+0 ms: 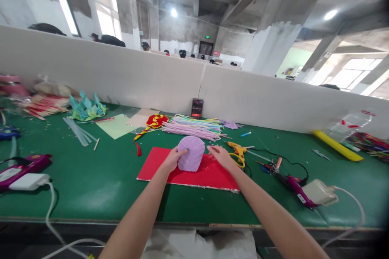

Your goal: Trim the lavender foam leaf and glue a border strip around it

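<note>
A rounded lilac paper fan (191,153) stands on a red sheet (158,168) lying on the green table (91,182). My left hand (174,159) grips the fan's left edge, fingers curled round it. My right hand (219,155) hovers just right of the fan over the red sheet, fingers stretched out and apart, holding nothing. Yellow-handled scissors (238,152) lie right beside my right hand. A heap of pastel paper strips (194,127) lies just behind the fan.
A purple glue gun (293,184) with a white adapter (320,193) lies to the right, another purple gun (22,166) to the left. Teal paper shapes (87,108), a yellow tube (337,145) and a plastic bottle (349,124) sit near the white partition (121,77).
</note>
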A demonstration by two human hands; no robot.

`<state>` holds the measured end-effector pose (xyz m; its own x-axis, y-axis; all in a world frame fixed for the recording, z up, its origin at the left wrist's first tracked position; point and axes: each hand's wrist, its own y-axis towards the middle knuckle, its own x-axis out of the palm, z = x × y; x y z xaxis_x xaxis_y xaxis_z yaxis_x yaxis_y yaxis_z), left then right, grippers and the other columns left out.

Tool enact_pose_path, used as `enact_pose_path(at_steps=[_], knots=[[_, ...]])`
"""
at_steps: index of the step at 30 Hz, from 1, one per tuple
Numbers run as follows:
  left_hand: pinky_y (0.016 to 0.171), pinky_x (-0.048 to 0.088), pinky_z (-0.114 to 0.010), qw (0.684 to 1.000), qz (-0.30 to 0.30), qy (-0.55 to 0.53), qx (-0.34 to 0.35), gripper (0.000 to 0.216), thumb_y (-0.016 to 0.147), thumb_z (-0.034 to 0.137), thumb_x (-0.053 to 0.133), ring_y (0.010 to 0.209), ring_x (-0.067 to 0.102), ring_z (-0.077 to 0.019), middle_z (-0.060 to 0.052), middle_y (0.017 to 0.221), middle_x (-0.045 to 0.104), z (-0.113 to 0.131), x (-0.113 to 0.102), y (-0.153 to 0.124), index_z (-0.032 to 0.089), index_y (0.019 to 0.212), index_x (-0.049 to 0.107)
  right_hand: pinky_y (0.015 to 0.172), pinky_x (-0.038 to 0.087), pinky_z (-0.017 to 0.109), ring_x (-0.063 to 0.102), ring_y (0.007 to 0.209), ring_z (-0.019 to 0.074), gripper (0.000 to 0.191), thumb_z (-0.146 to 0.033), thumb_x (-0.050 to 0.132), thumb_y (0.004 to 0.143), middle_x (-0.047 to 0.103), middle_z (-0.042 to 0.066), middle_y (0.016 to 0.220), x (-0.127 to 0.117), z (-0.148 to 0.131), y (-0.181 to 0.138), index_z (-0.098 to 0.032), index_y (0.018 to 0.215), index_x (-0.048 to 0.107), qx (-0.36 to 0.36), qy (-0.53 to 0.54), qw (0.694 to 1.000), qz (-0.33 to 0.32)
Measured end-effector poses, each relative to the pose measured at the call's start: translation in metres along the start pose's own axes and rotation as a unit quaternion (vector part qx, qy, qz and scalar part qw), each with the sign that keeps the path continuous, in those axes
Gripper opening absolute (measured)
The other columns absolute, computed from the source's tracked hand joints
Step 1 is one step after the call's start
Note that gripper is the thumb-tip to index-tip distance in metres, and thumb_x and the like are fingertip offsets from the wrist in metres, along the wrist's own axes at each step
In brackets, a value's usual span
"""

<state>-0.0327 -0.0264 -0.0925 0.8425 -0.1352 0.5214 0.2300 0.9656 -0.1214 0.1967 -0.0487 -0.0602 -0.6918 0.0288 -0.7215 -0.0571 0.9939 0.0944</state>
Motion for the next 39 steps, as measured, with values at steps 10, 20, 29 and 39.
enact_pose_path(at_steps=[10, 20, 29, 39], knots=[[0.067, 0.049, -0.031, 0.998, -0.008, -0.050, -0.036, 0.057, 0.081, 0.063, 0.042, 0.079, 0.067, -0.0228, -0.011, 0.084, 0.071, 0.009, 0.003, 0.008, 0.012, 0.099, 0.063, 0.079, 0.050, 0.040, 0.058, 0.095, 0.0213, 0.032, -0.034, 0.054, 0.087, 0.057, 0.006, 0.113, 0.071, 0.013, 0.008, -0.015, 0.113, 0.055, -0.018, 0.222, 0.968, 0.113], [0.054, 0.046, -0.026, 0.997, -0.005, -0.062, -0.055, 0.070, 0.083, 0.067, 0.023, 0.062, 0.064, -0.0175, -0.011, 0.080, 0.069, 0.015, 0.004, 0.000, 0.012, 0.109, 0.056, 0.081, 0.050, 0.041, 0.058, 0.096, 0.0208, 0.031, -0.033, 0.054, 0.088, 0.057, 0.007, 0.114, 0.073, 0.021, 0.008, -0.015, 0.113, 0.054, 0.008, 0.333, 0.930, 0.152], [0.059, 0.047, -0.025, 1.000, 0.013, -0.012, -0.022, 0.035, 0.087, 0.044, 0.048, 0.060, 0.060, -0.0121, -0.004, 0.077, 0.066, 0.006, 0.003, 0.002, 0.013, 0.094, 0.061, 0.081, 0.050, 0.041, 0.058, 0.097, 0.0204, 0.031, -0.032, 0.054, 0.088, 0.056, 0.007, 0.115, 0.073, 0.019, 0.008, -0.016, 0.114, 0.054, 0.025, 0.349, 0.924, 0.153], [0.073, 0.047, -0.029, 0.996, 0.052, 0.008, 0.066, 0.029, 0.067, 0.027, 0.074, 0.078, 0.062, -0.0164, -0.003, 0.087, 0.070, -0.001, 0.004, 0.003, 0.016, 0.093, 0.067, 0.080, 0.050, 0.040, 0.058, 0.096, 0.0199, 0.030, -0.032, 0.054, 0.088, 0.057, 0.007, 0.114, 0.072, 0.018, 0.006, -0.016, 0.113, 0.054, -0.002, 0.354, 0.929, 0.108]])
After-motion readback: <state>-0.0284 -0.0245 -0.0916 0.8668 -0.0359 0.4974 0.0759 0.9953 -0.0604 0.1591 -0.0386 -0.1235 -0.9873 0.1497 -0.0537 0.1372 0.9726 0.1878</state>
